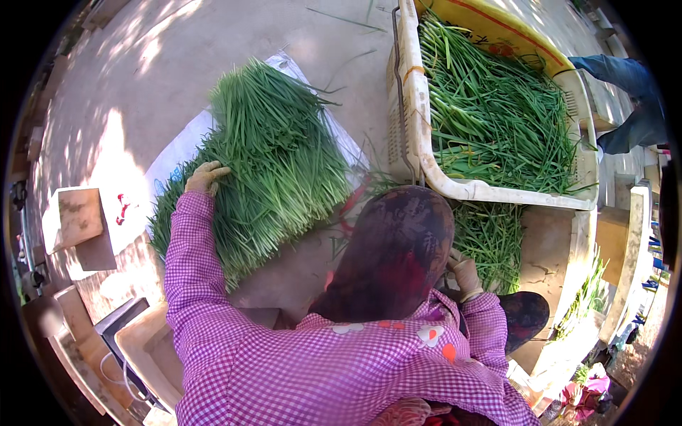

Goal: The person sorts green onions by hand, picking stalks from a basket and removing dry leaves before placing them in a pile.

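Observation:
A large pile of green Chinese chives (282, 160) lies on a white woven sack (170, 144) on the concrete floor. My left hand (205, 178), in a pale work glove, rests on the left part of the pile, its fingers apart. My right hand (464, 272), also gloved, is low beside my raised knee, partly hidden by it; its fingertips are hard to make out. Loose chives (487, 245) lie just past it on the floor. A white plastic crate (429, 122), lined in part with a yellow sack, holds many more chives at the upper right.
A wooden block (80, 212) stands at the left, with red scraps (122, 207) near it. An empty-looking tub (154, 351) sits at my lower left. A person's legs in jeans (628, 101) are beyond the crate, and another person (586, 394) is at the lower right.

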Motion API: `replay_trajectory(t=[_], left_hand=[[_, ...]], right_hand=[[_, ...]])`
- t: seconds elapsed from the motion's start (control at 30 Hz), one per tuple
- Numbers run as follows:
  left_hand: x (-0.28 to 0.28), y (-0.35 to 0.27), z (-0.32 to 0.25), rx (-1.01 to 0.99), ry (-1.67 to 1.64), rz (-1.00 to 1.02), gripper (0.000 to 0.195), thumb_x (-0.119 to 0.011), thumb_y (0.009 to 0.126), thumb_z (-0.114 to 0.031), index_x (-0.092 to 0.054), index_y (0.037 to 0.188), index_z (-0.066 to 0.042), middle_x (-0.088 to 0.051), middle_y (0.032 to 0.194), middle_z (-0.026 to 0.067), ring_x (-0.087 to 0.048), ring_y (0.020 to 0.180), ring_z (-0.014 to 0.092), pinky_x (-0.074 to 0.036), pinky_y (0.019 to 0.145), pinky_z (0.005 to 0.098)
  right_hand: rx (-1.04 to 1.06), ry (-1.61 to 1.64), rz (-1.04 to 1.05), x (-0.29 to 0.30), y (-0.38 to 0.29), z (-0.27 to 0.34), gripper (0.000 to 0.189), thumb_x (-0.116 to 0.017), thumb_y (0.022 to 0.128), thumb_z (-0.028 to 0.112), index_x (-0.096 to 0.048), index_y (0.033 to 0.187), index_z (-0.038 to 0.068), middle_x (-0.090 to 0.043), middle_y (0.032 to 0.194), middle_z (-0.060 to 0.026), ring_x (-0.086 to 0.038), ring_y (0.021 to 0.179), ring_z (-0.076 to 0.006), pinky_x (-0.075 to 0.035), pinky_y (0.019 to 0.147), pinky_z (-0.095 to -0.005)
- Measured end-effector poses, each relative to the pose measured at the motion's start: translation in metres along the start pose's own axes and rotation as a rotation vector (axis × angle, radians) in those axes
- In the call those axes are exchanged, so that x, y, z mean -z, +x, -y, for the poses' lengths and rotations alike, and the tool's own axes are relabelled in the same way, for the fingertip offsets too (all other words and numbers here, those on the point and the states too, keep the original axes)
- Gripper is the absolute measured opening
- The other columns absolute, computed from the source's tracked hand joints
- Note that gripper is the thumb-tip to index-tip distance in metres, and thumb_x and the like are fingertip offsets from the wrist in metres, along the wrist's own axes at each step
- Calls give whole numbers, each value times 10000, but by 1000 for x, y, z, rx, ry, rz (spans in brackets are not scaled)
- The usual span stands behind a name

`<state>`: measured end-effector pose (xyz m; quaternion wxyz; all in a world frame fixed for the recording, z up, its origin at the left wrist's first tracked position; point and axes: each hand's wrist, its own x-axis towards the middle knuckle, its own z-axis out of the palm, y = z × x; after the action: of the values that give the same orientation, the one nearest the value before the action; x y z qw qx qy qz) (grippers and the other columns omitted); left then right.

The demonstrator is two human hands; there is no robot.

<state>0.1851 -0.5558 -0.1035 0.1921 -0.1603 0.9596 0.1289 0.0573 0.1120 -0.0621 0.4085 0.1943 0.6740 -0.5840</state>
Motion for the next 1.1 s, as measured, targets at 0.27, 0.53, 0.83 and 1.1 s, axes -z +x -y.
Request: replay_trajectory(t=[0.27,0.53,0.83,1.1], left_hand=[[36,-98,-30,334,-8,-91,474,-601,823,0,-610,1250,-207,-567,1318,70,-506,1255,252,-394,1098,354],[96,-70,-110,39,-93,-294,374,-621,854,-50,-632,1205,-176,-624,1231,65,-591,1139,245,-454,1023,360],[118,-34,-264,-82,-170,-45,259,-579,903,-72,-671,1140,-119,-694,1108,72,-646,1054,235,-507,932,346],[109,38,-347,-674,-443,-491,310,-557,883,6,-638,1180,-31,-666,1133,113,-614,1066,230,-457,972,354]], right_hand=[[367,-274,-52,54,-40,55,299,-553,929,54,-633,1210,-4,-688,990,-63,-617,814,-90,-486,790,-221],[666,-380,-292,139,-126,103,326,-587,942,182,-632,1209,1,-682,963,-71,-616,921,-119,-469,839,-232],[483,-65,-844,284,-192,-34,337,-564,951,232,-644,1195,12,-682,1039,-77,-637,967,-154,-444,898,-282],[485,-211,-1202,338,-205,-113,371,-626,906,223,-627,1217,22,-689,1101,-106,-646,969,-145,-485,801,-281]])
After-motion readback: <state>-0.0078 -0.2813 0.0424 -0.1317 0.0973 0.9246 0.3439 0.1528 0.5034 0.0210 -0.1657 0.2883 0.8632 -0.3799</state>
